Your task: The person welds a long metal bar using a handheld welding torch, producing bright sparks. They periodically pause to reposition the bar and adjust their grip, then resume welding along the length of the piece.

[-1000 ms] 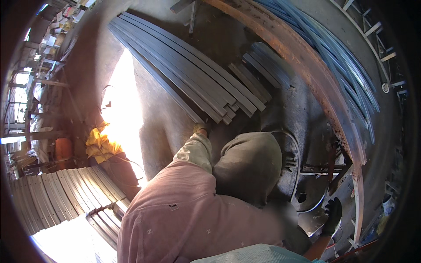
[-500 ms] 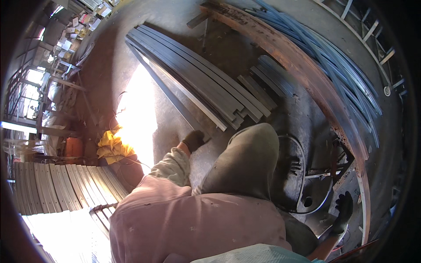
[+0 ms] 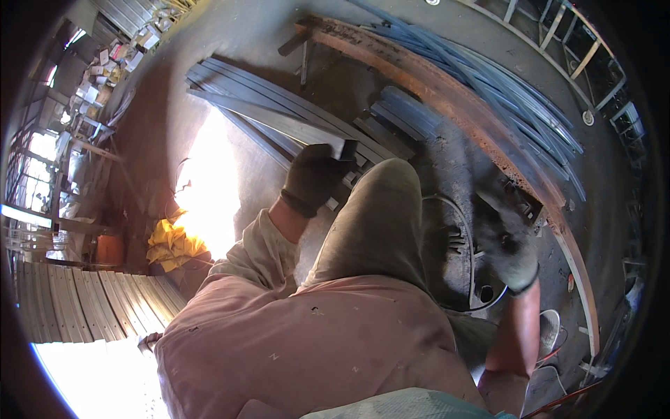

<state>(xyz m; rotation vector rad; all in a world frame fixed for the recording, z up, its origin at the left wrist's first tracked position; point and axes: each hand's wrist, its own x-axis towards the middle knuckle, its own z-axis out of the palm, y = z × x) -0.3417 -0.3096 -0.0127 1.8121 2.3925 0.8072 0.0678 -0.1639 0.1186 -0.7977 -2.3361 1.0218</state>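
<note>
My left hand point(image 3: 314, 176), in a dark glove, is closed around the near end of a long grey metal bar point(image 3: 279, 122). The bar lies on top of a stack of similar bars point(image 3: 230, 84) spread on the floor ahead of me. My right hand point(image 3: 515, 260), also gloved, is raised at the right and blurred by motion. I cannot make out whether it holds anything. My bent knee in olive trousers point(image 3: 380, 216) sits between the two hands.
A long rusty curved beam point(image 3: 447, 98) runs across the upper right, with a bundle of blue-grey rods point(image 3: 509, 91) behind it. A dark cable loop point(image 3: 469, 279) lies by my knee. At the left are a yellow cloth point(image 3: 174, 241) and corrugated sheets point(image 3: 77, 314).
My left hand reached forward and closed on the end of a grey bar. My right hand rose from the lower right edge to beside the knee.
</note>
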